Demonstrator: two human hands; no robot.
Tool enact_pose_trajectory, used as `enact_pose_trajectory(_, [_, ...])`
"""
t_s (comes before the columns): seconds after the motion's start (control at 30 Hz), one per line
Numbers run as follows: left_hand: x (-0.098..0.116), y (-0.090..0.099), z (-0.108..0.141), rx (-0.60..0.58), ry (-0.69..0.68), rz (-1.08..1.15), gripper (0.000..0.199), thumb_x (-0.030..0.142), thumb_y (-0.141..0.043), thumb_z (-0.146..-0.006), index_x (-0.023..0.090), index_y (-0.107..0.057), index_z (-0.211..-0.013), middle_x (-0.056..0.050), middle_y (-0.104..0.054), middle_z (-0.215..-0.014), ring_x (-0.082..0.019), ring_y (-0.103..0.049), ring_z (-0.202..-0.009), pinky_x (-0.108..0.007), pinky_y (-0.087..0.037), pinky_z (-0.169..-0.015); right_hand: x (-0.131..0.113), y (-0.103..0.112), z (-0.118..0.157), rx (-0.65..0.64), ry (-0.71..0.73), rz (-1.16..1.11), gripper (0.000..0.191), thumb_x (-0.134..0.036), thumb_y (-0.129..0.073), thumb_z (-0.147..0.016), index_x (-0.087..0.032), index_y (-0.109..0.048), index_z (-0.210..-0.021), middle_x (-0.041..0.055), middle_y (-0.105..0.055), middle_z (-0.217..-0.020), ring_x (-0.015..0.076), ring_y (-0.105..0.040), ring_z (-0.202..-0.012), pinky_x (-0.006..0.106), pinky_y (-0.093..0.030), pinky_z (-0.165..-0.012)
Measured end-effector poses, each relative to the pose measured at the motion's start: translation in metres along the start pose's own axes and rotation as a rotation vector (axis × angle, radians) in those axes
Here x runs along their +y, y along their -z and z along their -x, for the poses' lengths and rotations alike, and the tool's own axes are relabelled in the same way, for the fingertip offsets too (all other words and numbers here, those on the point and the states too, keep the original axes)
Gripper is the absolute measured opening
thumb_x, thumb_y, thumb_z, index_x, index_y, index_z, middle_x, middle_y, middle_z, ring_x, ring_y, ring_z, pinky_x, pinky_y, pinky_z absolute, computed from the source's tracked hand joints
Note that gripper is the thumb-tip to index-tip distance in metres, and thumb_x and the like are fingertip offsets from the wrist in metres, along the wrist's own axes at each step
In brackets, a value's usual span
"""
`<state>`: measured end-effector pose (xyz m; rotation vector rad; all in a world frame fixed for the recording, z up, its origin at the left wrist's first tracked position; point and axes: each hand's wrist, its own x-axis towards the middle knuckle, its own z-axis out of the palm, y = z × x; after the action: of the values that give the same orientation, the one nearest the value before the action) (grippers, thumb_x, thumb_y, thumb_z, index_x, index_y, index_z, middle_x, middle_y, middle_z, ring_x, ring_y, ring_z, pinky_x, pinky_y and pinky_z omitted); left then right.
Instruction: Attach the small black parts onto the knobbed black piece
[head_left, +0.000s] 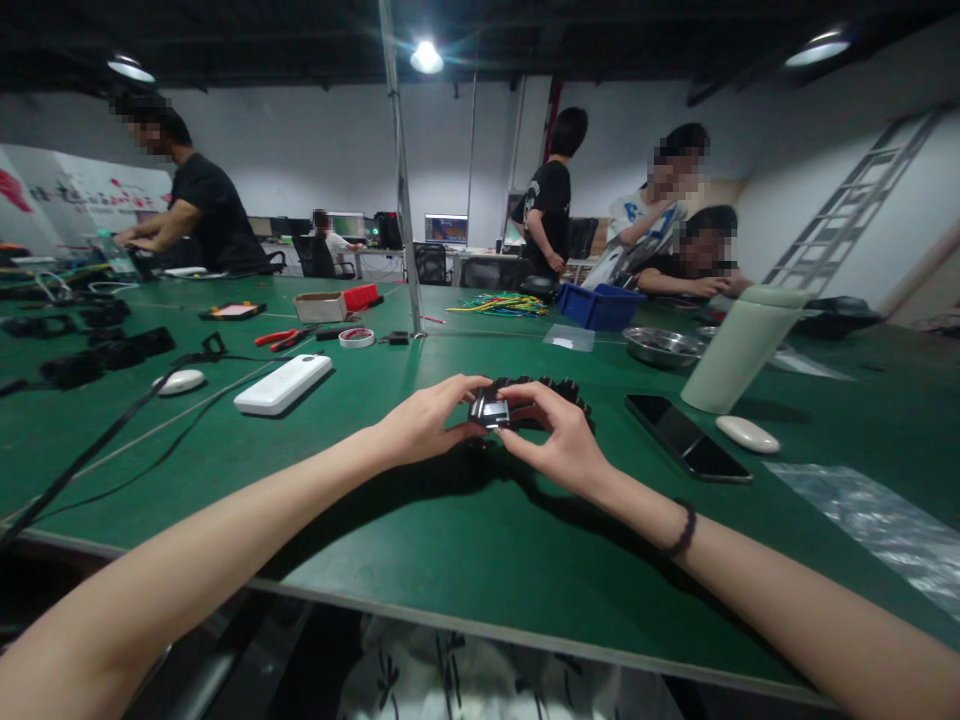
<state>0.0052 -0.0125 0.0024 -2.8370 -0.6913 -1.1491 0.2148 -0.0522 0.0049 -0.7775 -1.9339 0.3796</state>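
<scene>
A small black part with a shiny, light-reflecting face (493, 409) is held up between both hands above the green table (420, 560). My left hand (431, 420) pinches its left side with thumb and fingers. On its right side, my right hand (559, 432) grips it between thumb and fingertips; a dark band is round that wrist. Just behind the hands lies a cluster of black knobbly pieces (576, 396), partly hidden by my right hand. The fine detail of the held part is too small to make out.
A white power bank (283, 385) and red pliers (276, 339) lie left. To the right are a black phone (686, 437), a pale green bottle (742, 350), a white oval object (748, 434) and plastic film (877, 520). A metal pole (405, 190) stands behind; people are beyond the table.
</scene>
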Motion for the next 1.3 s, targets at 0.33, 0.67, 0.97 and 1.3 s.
enact_pose_trajectory(0.33, [0.001,0.001,0.000,0.033,-0.028,-0.013,0.050,0.027,-0.070,-0.081,0.019,-0.045,-0.123,-0.007,-0.064,-0.105,-0.019,-0.066,-0.095,-0.032,-0.055,-0.083,0.002,-0.001,0.002,0.049,-0.013,0.041,0.027,-0.021,-0.067,-0.076,-0.021,-0.059,-0.102,0.0059,-0.064,-0.099,0.0194,-0.066,-0.087,0.036,-0.060,-0.078])
enact_pose_trajectory(0.67, [0.001,0.002,0.000,0.037,-0.047,-0.024,0.046,0.024,-0.067,-0.083,0.018,-0.045,-0.122,-0.007,-0.064,-0.103,-0.018,-0.066,-0.094,-0.031,-0.055,-0.083,0.008,-0.002,0.003,0.031,-0.025,-0.019,0.030,-0.027,-0.072,-0.076,-0.021,-0.059,-0.102,0.0055,-0.065,-0.100,0.0199,-0.067,-0.090,0.037,-0.061,-0.080])
enact_pose_trajectory(0.97, [-0.001,0.000,0.001,0.012,-0.054,-0.042,0.049,0.023,-0.069,-0.081,0.017,-0.045,-0.123,-0.008,-0.064,-0.105,-0.018,-0.066,-0.097,-0.031,-0.055,-0.084,0.010,-0.004,0.005,0.028,-0.029,-0.041,0.030,-0.026,-0.074,-0.074,-0.021,-0.060,-0.101,0.0048,-0.067,-0.097,0.0199,-0.067,-0.089,0.036,-0.061,-0.079])
enact_pose_trajectory(1.3, [-0.001,-0.001,0.001,0.034,-0.076,-0.011,0.047,0.022,-0.067,-0.083,0.017,-0.045,-0.124,-0.009,-0.064,-0.109,-0.017,-0.067,-0.095,-0.029,-0.056,-0.083,0.010,-0.003,0.005,0.048,-0.033,-0.090,0.030,-0.029,-0.076,-0.071,-0.021,-0.061,-0.096,0.0045,-0.067,-0.094,0.0201,-0.068,-0.085,0.036,-0.060,-0.078])
